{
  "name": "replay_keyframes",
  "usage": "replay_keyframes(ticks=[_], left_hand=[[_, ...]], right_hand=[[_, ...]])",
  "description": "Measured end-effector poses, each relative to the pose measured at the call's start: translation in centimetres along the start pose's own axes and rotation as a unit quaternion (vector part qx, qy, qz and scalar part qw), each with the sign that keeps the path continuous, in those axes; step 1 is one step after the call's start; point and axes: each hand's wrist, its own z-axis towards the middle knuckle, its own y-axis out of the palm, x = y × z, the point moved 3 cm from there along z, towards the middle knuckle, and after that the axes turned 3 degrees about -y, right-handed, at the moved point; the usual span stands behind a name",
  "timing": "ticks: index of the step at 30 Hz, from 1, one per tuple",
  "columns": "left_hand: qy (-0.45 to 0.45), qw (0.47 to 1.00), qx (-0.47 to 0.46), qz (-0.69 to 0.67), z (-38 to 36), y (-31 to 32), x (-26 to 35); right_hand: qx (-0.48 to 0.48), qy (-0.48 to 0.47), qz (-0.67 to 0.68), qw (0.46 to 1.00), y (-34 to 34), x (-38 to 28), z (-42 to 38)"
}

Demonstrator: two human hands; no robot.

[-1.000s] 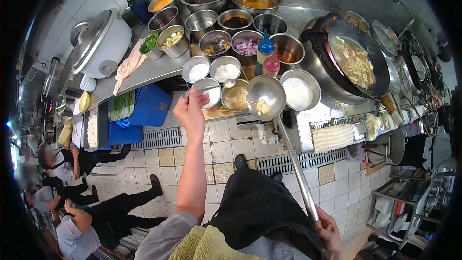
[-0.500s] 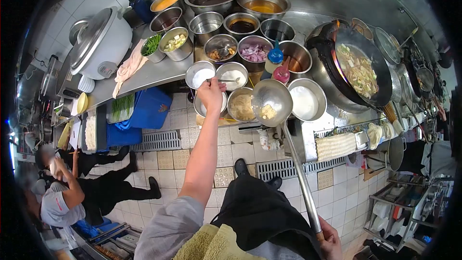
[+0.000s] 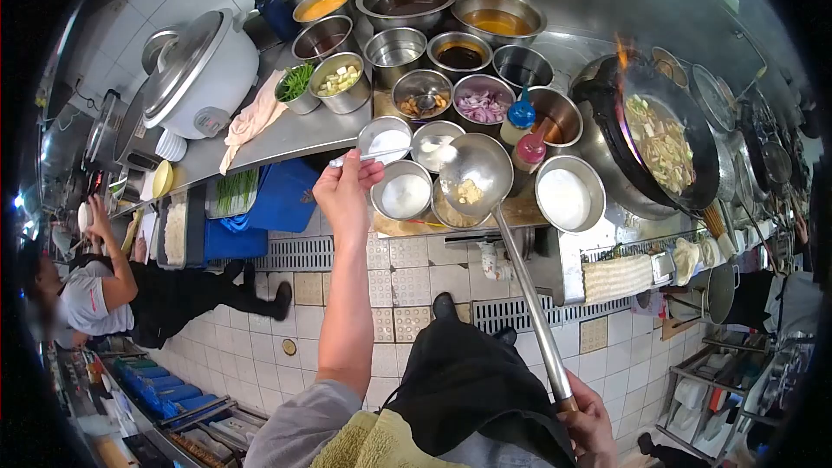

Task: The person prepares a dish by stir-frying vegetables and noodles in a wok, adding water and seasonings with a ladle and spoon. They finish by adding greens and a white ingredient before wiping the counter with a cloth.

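Note:
My left hand point(image 3: 347, 195) pinches the handle of a small spoon point(image 3: 386, 153) above the seasoning bowls. White powder point(image 3: 447, 153) is heaped on its tip, by the left rim of a large ladle point(image 3: 490, 165). In the ladle's bowl lies a lump of pale yellow, minced-looking food point(image 3: 470, 191). Low at the right, my right hand point(image 3: 589, 423) is closed around the ladle's handle end. Below the spoon are metal bowls of white seasoning, among them one bowl point(image 3: 406, 192) nearest my left hand. The ladle partly covers another bowl point(image 3: 446, 212).
A wok point(image 3: 706, 156) of sliced food sits at the right, with a flame point(image 3: 621, 56) at its left edge. Pots of sauces, chopped onion point(image 3: 485, 106) and greens fill the counter. A rice cooker point(image 3: 204, 78) stands left. A co-worker point(image 3: 104, 295) stands at the far left.
My left hand has lifted the spoon from a white-seasoning bowl, and powder now shows on its tip by the ladle. The whole view has shifted slightly. The wok's flame is taller.

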Motion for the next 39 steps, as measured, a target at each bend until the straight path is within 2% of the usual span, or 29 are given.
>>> replay_keyframes(ticks=[5,7,8,11,13,18,19,22,25,30,32,35,38,39], left_hand=[[0.046,0.994,0.043,0.086,-0.5,-3.1,-1.1],[0.076,0.96,0.021,0.269,-1.3,-3.7,-2.1],[0.069,0.949,0.017,0.308,-1.7,-3.5,-2.9],[0.039,0.954,-0.003,0.297,-1.9,-3.3,-6.1],[0.05,0.963,0.003,0.266,-1.4,-3.4,-7.2],[-0.088,0.99,0.074,0.08,0.0,-5.8,-10.0],[-0.089,0.99,0.073,0.08,0.1,-5.8,-9.8],[-0.081,0.99,0.1,0.063,0.2,-6.6,-8.4],[-0.064,0.991,0.101,0.054,0.2,-7.0,-5.5],[-0.02,0.998,0.041,0.04,-1.7,-3.8,0.1],[0.035,0.997,0.046,0.053,-1.2,-2.9,0.2],[0.045,0.997,0.036,0.056,-0.4,-1.4,-0.2],[0.088,0.987,0.018,0.134,0.0,0.8,-1.8],[0.114,0.979,0.003,0.17,0.4,1.5,-2.6]], right_hand=[[-0.008,0.008,-0.001,1.0,1.3,-0.9,0.4],[-0.026,0.01,0.02,0.999,1.7,-1.0,0.4],[-0.024,0.012,0.018,0.999,1.8,-1.1,0.4],[-0.011,0.009,0.03,0.999,2.2,-1.5,0.1],[0.019,0.0,0.006,1.0,2.1,-1.7,0.0],[-0.025,-0.004,0.001,1.0,1.6,-1.8,0.3],[-0.022,-0.002,-0.009,1.0,1.5,-1.8,0.3],[0.016,0.004,-0.042,0.999,1.8,-2.1,0.2],[0.011,0.008,-0.04,0.999,1.7,-1.9,0.4],[-0.02,0.015,-0.026,0.999,1.5,-1.3,1.0],[-0.032,0.02,-0.013,0.999,1.6,-1.1,1.0],[-0.022,0.018,-0.013,0.999,1.9,-1.5,0.2],[0.009,0.04,-0.014,0.999,1.1,-1.1,-1.1],[-0.022,0.018,-0.029,0.999,0.8,-0.9,-1.4]])
